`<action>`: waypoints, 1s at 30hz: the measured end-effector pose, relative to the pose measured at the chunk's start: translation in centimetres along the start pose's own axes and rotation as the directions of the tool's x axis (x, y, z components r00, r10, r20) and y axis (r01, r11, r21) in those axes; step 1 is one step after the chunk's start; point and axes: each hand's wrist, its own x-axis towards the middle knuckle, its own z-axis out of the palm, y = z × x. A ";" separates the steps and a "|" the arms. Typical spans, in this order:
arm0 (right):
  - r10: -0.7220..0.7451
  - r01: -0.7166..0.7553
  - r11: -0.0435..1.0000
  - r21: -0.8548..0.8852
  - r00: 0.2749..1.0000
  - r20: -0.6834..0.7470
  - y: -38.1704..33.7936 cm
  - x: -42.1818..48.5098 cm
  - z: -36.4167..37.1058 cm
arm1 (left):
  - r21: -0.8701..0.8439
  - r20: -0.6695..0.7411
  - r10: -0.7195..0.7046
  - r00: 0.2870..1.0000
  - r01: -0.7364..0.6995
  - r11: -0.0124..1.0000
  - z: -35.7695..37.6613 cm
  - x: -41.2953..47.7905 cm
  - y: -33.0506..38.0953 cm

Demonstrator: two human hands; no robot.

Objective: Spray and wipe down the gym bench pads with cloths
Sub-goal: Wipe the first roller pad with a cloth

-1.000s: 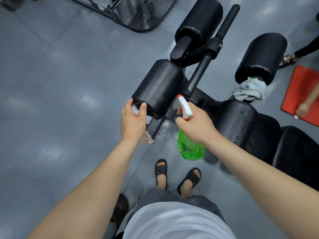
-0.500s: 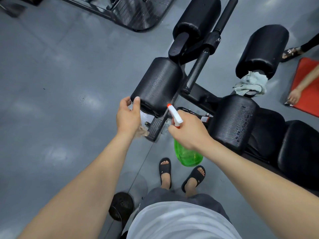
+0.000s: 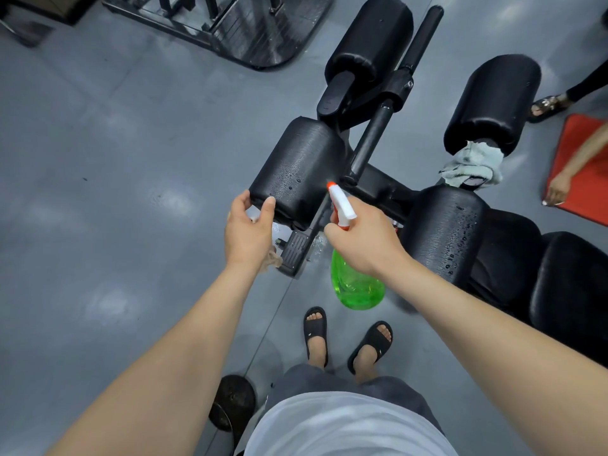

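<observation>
Grey floor (image 3: 115,192) is wide open to my left. A machine base (image 3: 230,31) sits at the top edge, and a dark round disc (image 3: 232,399) lies by my left leg. The bench (image 3: 388,192) fills the centre and right, with seat cushions (image 3: 572,284) running off the right edge. A red mat (image 3: 579,166) with another person's hand (image 3: 557,189) on it lies beyond the bench, so that side is tight. There are four black roller pads. The near left pad (image 3: 296,169) is wet with droplets and glossy, and its near end faces me. The near right pad (image 3: 444,232) is also beaded with spray. The far left pad (image 3: 371,37) and far right pad (image 3: 493,100) look drier. A black bar (image 3: 378,136) runs up between the left and right pairs. The green spray bottle (image 3: 357,284) hangs below my right hand (image 3: 365,241), which is wrapped tight round its neck with a finger at the trigger. Its white head with the orange tip points at the near left pad's right edge, just beside it. A grey cloth (image 3: 470,166) is bunched between the two right pads, well apart from both my hands. My left hand (image 3: 246,232) is at the near left pad's near end, fingers curled, thumb and forefinger tips on the pad's edge. A tan cloth (image 3: 273,258) is tucked under that palm, with only a scrap showing by the wrist. A ribbed footplate (image 3: 296,251) sits just right of that scrap.
</observation>
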 end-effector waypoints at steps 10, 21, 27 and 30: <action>-0.081 0.092 0.991 -0.095 0.991 0.110 0.1 -1.1 1.0 | -0.034 -0.026 -0.061 0.998 0.060 0.998 -0.5 0.9 0.3; -0.023 0.023 0.999 0.035 1.000 -0.004 -1.0 0.7 -0.7 | -0.010 0.004 -0.058 0.998 0.058 0.998 -1.1 2.1 1.0; -0.025 0.029 0.999 -0.044 0.995 0.096 -0.8 -0.5 -0.1 | 0.013 0.044 -0.072 0.996 0.072 0.997 -0.9 1.5 1.1; -0.039 0.044 0.998 -0.035 0.989 0.144 -1.0 -0.7 -0.1 | -0.002 0.036 -0.132 0.991 0.132 0.991 -1.2 2.7 1.4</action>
